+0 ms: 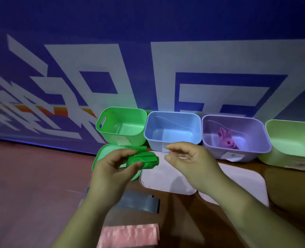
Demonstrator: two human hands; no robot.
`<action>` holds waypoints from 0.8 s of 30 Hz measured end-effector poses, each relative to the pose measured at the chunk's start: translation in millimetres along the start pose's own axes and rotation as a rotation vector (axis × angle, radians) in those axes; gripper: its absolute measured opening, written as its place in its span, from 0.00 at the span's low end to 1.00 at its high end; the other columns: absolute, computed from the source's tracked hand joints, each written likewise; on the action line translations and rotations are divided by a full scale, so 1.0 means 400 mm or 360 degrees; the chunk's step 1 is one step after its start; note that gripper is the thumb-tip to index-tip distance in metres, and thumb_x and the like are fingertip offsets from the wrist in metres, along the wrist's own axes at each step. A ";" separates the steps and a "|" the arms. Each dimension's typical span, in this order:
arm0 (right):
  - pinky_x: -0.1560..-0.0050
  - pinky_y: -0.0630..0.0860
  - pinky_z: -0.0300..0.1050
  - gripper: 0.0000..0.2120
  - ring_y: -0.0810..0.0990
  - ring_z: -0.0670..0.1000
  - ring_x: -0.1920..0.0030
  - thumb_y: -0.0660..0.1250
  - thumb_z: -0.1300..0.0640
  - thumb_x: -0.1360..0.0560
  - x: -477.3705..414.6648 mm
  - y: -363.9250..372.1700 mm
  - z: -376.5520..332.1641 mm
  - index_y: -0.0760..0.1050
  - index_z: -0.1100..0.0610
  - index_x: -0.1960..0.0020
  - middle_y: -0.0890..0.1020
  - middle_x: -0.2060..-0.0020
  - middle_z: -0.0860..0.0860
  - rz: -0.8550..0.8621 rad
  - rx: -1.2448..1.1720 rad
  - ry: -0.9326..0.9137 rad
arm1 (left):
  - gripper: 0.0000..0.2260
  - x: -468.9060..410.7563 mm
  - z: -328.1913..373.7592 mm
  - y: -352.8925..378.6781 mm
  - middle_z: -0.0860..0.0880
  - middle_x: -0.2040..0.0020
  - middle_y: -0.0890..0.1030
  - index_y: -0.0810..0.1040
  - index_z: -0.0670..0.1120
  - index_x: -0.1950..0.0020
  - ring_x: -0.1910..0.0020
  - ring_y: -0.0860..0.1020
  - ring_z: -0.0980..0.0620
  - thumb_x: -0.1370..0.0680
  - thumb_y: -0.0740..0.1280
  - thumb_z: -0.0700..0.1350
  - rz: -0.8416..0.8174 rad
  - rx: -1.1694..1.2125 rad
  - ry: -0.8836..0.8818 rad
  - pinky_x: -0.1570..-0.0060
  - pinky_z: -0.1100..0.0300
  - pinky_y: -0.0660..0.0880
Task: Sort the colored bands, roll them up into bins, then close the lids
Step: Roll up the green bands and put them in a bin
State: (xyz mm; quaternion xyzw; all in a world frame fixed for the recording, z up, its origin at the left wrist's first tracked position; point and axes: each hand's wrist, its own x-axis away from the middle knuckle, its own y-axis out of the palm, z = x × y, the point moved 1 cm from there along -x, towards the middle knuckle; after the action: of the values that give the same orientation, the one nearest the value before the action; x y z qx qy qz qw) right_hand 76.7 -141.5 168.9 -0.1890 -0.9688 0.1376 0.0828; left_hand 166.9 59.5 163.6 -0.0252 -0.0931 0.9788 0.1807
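Your left hand pinches the rolled green band just above the green lid, in front of the green bin at the back edge of the table. Your right hand hovers beside it, fingers loosely spread and holding nothing. You look to be finishing the green roll, so next keep it tight and drop it into the green bin. The grey band and pink band wait flat near the front edge.
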 end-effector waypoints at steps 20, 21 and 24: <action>0.23 0.48 0.49 0.29 0.48 0.53 0.20 0.48 0.38 0.18 -0.432 0.265 0.212 0.50 0.45 0.20 0.51 0.20 0.50 -0.0362 0.1532 0.0189 | 0.12 -0.656 -0.340 -0.099 0.47 0.50 0.80 0.83 0.45 0.44 0.57 0.76 0.50 0.27 0.74 0.43 -0.0315 -0.1334 0.0325 0.54 0.57 0.75; 0.23 0.48 0.49 0.29 0.49 0.53 0.20 0.46 0.37 0.19 -0.437 0.270 0.222 0.51 0.46 0.20 0.51 0.20 0.51 -0.0362 0.1553 0.0204 | 0.12 -0.673 -0.362 -0.085 0.46 0.48 0.79 0.82 0.45 0.43 0.55 0.77 0.48 0.26 0.74 0.43 -0.0398 -0.1373 0.0289 0.54 0.56 0.76; 0.26 0.60 0.53 0.32 0.63 0.58 0.24 0.43 0.36 0.22 -0.442 0.280 0.251 0.63 0.48 0.24 0.65 0.24 0.55 -0.0275 0.1652 0.0208 | 0.14 -0.715 -0.409 -0.052 0.45 0.46 0.79 0.82 0.45 0.41 0.51 0.78 0.45 0.26 0.73 0.44 -0.0640 -0.1533 0.0187 0.52 0.56 0.76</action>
State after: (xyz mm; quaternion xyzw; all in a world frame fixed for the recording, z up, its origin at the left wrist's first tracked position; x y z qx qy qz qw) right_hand 255.4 -134.2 21.2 -0.0508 -0.7781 0.5796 0.2367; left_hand 454.8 4.5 11.7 -0.1419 -0.5252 0.7681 0.3378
